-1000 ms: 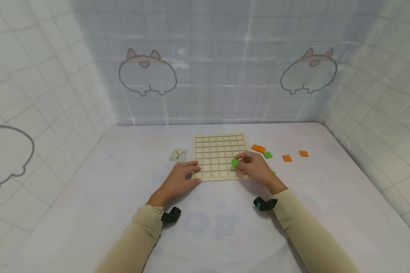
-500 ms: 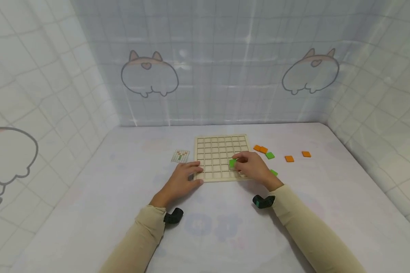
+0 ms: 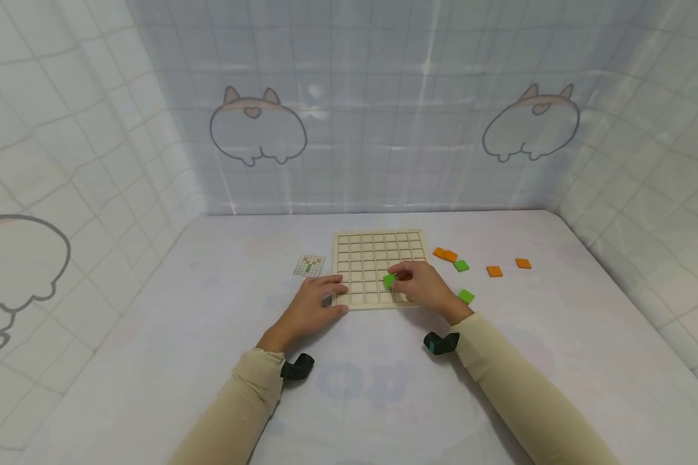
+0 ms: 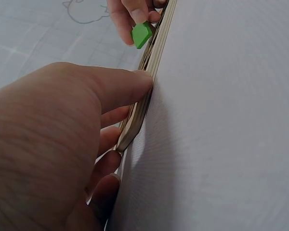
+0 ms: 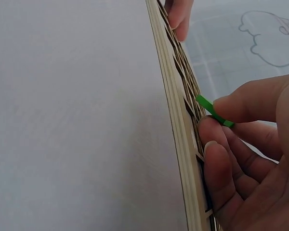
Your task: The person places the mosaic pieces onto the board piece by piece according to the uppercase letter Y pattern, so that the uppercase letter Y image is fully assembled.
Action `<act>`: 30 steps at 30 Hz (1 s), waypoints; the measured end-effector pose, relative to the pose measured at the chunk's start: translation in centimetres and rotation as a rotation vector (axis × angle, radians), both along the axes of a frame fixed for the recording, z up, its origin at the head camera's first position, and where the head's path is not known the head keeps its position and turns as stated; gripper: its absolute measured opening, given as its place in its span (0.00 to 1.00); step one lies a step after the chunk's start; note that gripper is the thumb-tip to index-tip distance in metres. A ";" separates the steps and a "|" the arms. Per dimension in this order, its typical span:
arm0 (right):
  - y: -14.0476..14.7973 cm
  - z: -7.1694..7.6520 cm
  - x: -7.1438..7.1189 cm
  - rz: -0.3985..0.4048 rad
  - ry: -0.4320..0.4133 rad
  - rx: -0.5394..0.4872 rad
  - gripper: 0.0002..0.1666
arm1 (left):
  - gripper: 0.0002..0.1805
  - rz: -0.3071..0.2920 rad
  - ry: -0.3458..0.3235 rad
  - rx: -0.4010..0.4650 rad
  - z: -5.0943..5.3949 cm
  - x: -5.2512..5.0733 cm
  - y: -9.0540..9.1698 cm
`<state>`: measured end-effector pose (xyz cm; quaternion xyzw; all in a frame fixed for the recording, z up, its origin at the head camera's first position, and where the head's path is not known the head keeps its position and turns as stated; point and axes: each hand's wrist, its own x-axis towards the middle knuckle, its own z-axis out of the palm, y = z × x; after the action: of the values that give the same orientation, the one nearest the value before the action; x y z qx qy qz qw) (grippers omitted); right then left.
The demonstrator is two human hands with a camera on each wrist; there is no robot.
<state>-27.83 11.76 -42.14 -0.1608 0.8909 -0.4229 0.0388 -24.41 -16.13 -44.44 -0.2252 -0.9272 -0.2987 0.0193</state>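
Above the near half of a pale wooden grid board, pinches a green tile between thumb and fingers of the right hand. Holds it tilted, close to the cells; cannot tell touching from hanging clear. At the board's near left corner, rests the left hand, fingers loosely extended over the left rim, thumb against the near edge. Just beyond those fingers, has a small patterned card flat on a white tablecloth. Right of the board, has two touching orange tiles, a loose green tile beside them and a second loose green tile by the right wrist. Farther right, has two separate orange tiles. Wears beige sleeves, with a black device at each wrist.
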 end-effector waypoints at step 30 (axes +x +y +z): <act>0.5 0.2 -0.5 0.103 -0.027 0.061 0.21 | 0.23 -0.023 0.025 0.018 0.2 0.3 0.0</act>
<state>-28.33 12.31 -41.94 -0.1993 0.8934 -0.3950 0.0777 -24.10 -16.12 -44.25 -0.2394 -0.9216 -0.3042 0.0295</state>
